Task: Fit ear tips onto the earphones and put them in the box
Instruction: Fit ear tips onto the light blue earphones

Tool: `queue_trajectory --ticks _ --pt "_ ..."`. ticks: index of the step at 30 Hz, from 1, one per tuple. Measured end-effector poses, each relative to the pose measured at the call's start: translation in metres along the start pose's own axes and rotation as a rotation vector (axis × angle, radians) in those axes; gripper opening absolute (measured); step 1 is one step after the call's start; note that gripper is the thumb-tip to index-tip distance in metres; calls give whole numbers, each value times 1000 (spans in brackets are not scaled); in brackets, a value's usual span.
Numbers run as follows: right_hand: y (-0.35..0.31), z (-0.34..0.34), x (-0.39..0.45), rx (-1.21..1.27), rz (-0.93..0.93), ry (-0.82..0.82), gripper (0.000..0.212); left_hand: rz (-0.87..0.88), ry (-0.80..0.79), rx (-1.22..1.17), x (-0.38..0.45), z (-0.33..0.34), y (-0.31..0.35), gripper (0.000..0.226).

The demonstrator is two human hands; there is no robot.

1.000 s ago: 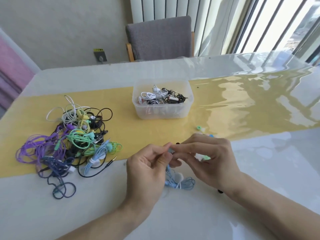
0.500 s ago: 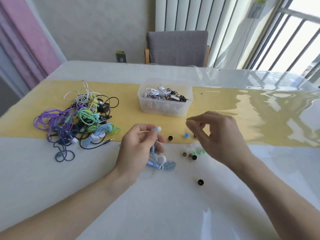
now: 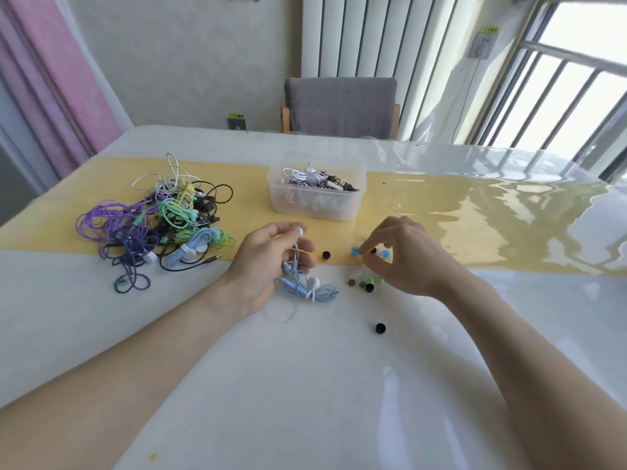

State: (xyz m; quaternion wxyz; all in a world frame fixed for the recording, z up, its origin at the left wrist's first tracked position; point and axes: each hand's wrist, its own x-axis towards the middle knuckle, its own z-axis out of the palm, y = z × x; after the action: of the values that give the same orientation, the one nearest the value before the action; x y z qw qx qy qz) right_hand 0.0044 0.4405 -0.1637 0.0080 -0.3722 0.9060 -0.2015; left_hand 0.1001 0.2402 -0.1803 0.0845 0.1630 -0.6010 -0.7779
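Blue earphones (image 3: pixel 298 283) pinched by one bud in left hand (image 3: pixel 271 262), cable slack on table (image 3: pixel 305 385) just below. Right hand (image 3: pixel 400 256) hovered over loose ear tips, thumb and forefinger closing at blue ear tip (image 3: pixel 354 251); actual hold on it not discernible. Best taken by its rim, open end toward bud, pushed on square, then to box (image 3: pixel 317 212) beyond.

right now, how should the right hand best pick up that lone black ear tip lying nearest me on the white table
Probably from straight above, pinching the black ear tip across its round sides with thumb and forefinger. It lies alone on the bare table, nothing crowding it, and looks too small and low for any other grasp. The right hand is nearest.
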Motion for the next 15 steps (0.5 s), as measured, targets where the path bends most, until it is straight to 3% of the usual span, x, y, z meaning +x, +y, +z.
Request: queue_trajectory --ticks 4,10,15 --pt "8 0 0 -40 -2 -34 10 14 2 -27 -2 -4 -9 9" --pt "6 6 -5 42 -52 48 7 -14 2 -108 -3 -2 -10 8" --pt "1 12 -4 4 -93 -11 6 -47 8 -212 -3 -3 -6 12"
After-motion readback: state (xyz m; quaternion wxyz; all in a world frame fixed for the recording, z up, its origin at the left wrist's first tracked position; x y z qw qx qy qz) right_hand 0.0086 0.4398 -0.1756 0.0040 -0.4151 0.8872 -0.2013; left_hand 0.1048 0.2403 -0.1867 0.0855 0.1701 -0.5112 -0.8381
